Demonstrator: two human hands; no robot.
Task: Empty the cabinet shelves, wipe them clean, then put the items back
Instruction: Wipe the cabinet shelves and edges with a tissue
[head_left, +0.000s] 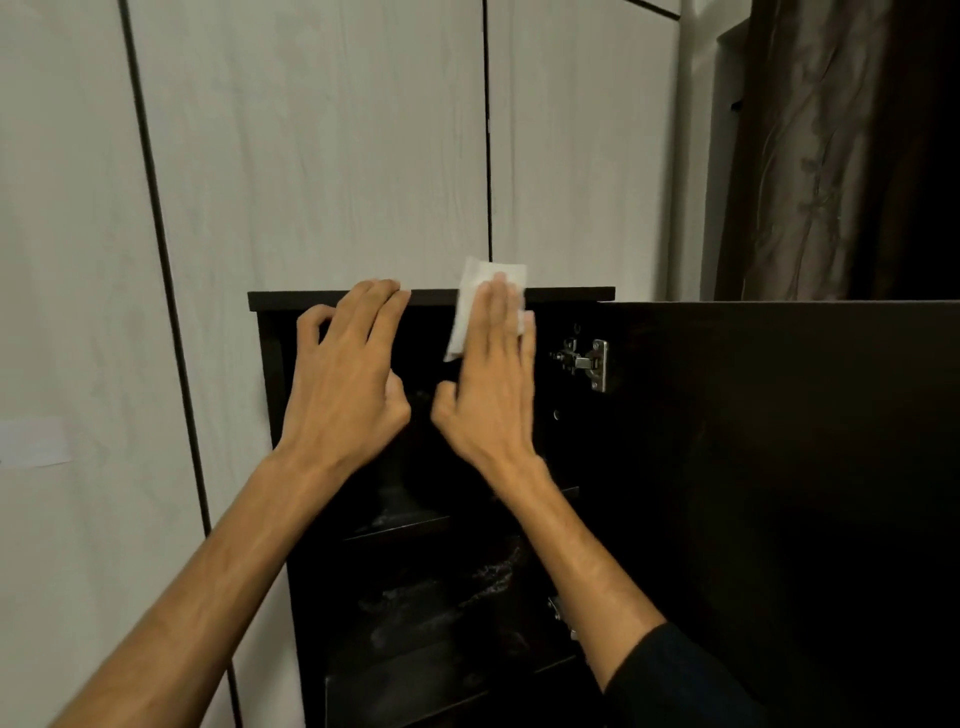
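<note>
So the person is up close to a dark cabinet (322, 300) standing against a pale panelled wall (311, 145); its door (779, 467) is swung open to the right, with a silver hinge (589, 362) showing near the top edge. The right hand (491, 395) lies flat, fingers (498, 301) straight and together, pressing a white wipe (475, 296) against the front edge of the cabinet's top panel – the wipe pokes out above the fingertips and hangs down to the left of them; nothing is curled round it, it's just pinned under the flat hand. The left hand (345, 384) sits right beside it, fingertips hooked over that same top edge, little finger spread off to the left, thumb tucked in toward the right hand's thumb; it's touching the panel but not holding any object. Below the arms the shelves (400, 527) are dim, with pale dusty smears on them – can't tell whether anything is sitting in there, too dark. A dark sleeve (675, 680) covers the right upper arm; a brown curtain (831, 145) hangs at the far right; a pale strip (34, 441) is stuck on the wall at left.
</note>
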